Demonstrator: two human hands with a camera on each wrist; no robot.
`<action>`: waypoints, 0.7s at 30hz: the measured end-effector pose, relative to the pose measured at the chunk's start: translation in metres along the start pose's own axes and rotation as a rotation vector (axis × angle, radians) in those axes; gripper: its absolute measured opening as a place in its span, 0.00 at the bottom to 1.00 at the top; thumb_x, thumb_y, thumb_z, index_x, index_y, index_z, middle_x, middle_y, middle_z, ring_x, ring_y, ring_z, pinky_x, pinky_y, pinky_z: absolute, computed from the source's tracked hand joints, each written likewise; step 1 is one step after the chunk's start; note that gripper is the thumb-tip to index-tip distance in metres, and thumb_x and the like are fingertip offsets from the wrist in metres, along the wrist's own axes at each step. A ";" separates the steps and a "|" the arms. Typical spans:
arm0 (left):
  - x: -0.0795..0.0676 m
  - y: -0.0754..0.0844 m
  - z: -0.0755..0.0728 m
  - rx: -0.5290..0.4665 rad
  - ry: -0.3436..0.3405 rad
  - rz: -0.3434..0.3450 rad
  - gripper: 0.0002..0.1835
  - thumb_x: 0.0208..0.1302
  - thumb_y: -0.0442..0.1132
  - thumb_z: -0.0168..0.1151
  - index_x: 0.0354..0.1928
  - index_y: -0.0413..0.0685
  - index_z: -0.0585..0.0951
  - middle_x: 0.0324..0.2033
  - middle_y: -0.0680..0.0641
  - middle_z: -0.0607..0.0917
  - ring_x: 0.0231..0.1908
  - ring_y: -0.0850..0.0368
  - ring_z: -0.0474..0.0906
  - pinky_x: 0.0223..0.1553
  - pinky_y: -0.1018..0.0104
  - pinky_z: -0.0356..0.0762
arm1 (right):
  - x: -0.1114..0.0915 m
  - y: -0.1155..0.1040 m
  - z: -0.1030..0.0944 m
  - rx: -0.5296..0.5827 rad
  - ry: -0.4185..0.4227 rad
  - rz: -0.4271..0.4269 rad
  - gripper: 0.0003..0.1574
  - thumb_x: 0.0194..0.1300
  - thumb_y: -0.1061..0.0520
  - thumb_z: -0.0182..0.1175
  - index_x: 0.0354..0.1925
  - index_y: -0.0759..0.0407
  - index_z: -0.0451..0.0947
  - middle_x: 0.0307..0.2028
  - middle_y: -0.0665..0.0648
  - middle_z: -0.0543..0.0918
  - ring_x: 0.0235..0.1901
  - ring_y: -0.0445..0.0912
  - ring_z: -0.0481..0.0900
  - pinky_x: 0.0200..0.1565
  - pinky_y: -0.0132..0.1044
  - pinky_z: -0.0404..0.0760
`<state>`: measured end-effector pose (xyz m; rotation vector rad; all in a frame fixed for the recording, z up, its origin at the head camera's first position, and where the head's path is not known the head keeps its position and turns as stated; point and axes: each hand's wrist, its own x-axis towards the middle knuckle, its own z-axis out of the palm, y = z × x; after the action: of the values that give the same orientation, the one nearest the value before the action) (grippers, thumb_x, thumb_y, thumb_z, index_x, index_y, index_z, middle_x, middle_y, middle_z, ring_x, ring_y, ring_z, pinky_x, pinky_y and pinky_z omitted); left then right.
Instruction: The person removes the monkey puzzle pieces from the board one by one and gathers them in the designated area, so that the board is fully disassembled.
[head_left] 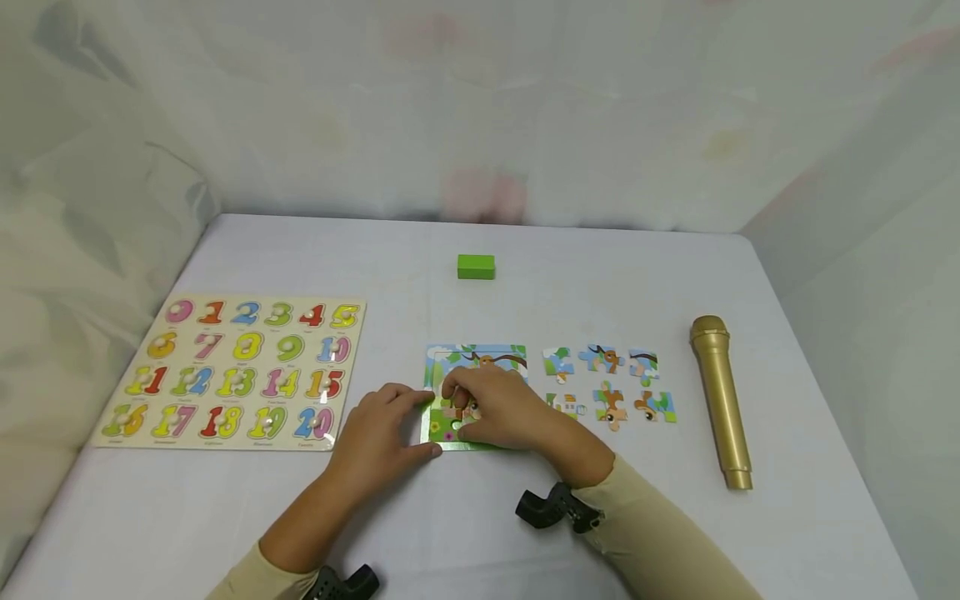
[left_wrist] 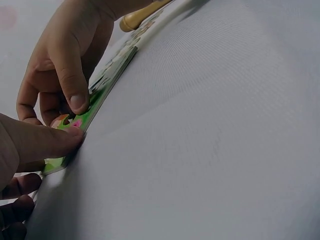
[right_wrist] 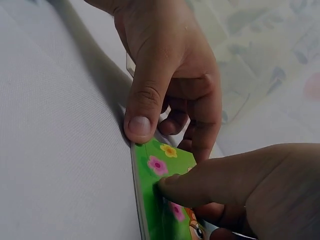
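A small jigsaw puzzle board (head_left: 513,350) with an animal picture lies flat on the table in the head view. My left hand (head_left: 378,437) holds the board's near left corner, thumb at the near edge and fingers along the left side. Over the board, my right hand (head_left: 506,408) has its fingers curled and its thumb down by the pink flowers. It pinches a puzzle piece (head_left: 456,412), mostly covered by the fingers. Close up in the right wrist view, the left thumb (right_wrist: 140,127) rests on the green corner. Loose puzzle pieces (head_left: 602,358) lie in two rows right of the board.
A number board (head_left: 247,375) with knobbed numerals 0 to 20 lies at the left. Behind the puzzle sits a green block (head_left: 476,267). At the right lies a gold microphone-shaped cylinder (head_left: 722,404). White cloth covers the table (head_left: 600,267), with fabric walls around it.
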<state>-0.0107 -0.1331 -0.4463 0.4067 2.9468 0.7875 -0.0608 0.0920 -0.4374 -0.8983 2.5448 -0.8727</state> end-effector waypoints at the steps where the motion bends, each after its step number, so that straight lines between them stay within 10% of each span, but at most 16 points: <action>1: 0.000 0.000 0.000 0.001 -0.001 -0.001 0.39 0.44 0.47 0.90 0.61 0.48 0.86 0.52 0.47 0.85 0.52 0.41 0.80 0.53 0.44 0.79 | 0.000 0.000 0.000 0.011 0.000 0.001 0.29 0.59 0.52 0.80 0.55 0.45 0.78 0.41 0.41 0.84 0.43 0.41 0.78 0.48 0.42 0.75; 21: 0.001 -0.001 0.000 -0.001 -0.018 -0.014 0.40 0.44 0.49 0.90 0.62 0.50 0.86 0.53 0.47 0.85 0.53 0.43 0.80 0.54 0.45 0.78 | -0.007 -0.004 -0.007 0.278 0.046 -0.017 0.13 0.73 0.58 0.68 0.50 0.49 0.75 0.33 0.44 0.82 0.29 0.37 0.78 0.38 0.35 0.78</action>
<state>-0.0120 -0.1341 -0.4469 0.3907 2.9286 0.7799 -0.0566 0.0971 -0.4289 -0.8214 2.3762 -1.2272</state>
